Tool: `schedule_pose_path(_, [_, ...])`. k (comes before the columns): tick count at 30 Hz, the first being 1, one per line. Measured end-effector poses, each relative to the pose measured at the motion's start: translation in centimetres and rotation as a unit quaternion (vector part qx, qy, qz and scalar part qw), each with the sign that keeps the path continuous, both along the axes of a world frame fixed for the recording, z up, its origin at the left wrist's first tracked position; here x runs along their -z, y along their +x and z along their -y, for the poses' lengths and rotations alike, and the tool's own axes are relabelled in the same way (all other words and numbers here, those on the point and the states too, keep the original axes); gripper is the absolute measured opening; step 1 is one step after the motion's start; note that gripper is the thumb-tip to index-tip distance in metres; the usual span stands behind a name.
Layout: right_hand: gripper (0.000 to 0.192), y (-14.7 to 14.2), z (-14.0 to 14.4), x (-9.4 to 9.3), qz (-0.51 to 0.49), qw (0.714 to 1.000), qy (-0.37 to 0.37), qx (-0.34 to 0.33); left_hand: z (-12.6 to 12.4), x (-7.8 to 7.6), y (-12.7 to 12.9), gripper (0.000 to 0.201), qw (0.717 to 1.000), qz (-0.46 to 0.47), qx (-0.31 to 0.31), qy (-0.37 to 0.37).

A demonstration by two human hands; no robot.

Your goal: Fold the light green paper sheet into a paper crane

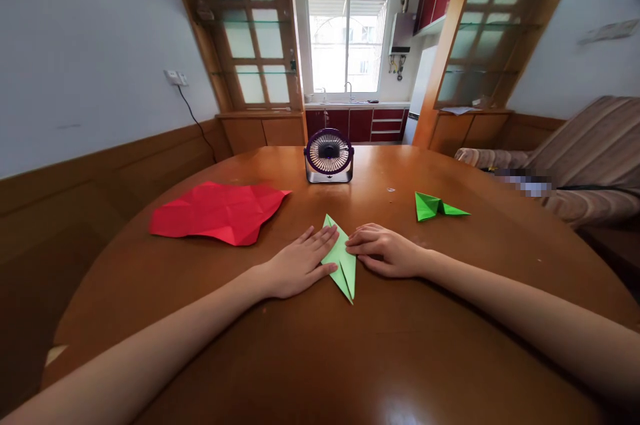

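A light green sheet of origami paper (pixel 343 257), folded into a narrow pointed shape, lies on the table in front of me. Two points with a slit between them face my side. My left hand (pixel 299 263) rests flat on its left part, fingers stretched out and apart. At the right edge of the paper, the fingers of my right hand (pixel 383 250) are curled together and pinch that edge. Farther right lies a darker green folded paper piece (pixel 429 207). To the left, a red creased sheet of paper (pixel 220 213) is spread out.
The round-ended brown wooden table (pixel 320 358) fills the foreground. A small dark fan (pixel 329 153) stands beyond the paper. A striped sofa (pixel 590 151) is beside the table on the right. Behind are cabinets with glass panes and a kitchen window (pixel 347 45).
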State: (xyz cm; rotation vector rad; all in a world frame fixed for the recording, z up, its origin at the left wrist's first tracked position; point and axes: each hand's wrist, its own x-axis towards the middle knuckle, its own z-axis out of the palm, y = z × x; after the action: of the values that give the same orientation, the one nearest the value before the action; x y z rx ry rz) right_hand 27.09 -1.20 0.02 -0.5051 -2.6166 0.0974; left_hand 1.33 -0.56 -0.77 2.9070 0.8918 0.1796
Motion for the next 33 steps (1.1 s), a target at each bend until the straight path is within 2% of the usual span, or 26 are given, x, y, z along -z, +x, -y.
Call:
schedule_pose_path(6, [0.034,-0.1,0.1,-0.2,0.027,0.999,0.034,-0.018,-0.1,-0.6,0.1,0.062,1.000,-0.011,0.014,-0.021])
schedule_pose_path(9, [0.036,-0.2,0.3,-0.2,0.039,0.999,0.028,-0.018,-0.4,-1.0,0.1,0.060,0.999,-0.004,0.014,-0.032])
schedule_pose_path(13, [0.036,-0.4,0.6,-0.6,0.040,0.999,0.001,-0.005,-1.5,-1.1,0.5,0.048,0.998,0.058,0.013,-0.022])
schedule_pose_path(16, [0.036,-0.5,0.8,-0.7,0.048,0.999,0.013,-0.011,-2.6,-0.6,1.0,0.044,0.996,0.091,0.004,0.005])
schedule_pose_path(22, [0.039,-0.4,0.8,-0.3,0.058,0.997,0.046,-0.007,-3.3,0.1,1.8,0.056,0.999,-0.027,-0.032,-0.017])
schedule_pose_path(26, [0.040,-0.5,0.8,-0.1,0.056,0.995,0.067,-0.039,-3.1,0.0,1.9,0.061,0.997,-0.065,-0.049,-0.013])
schedule_pose_path(33, [0.031,-0.9,1.4,-0.2,0.001,0.998,0.004,-0.059,-2.7,-0.3,1.8,0.069,0.997,-0.061,-0.053,-0.012])
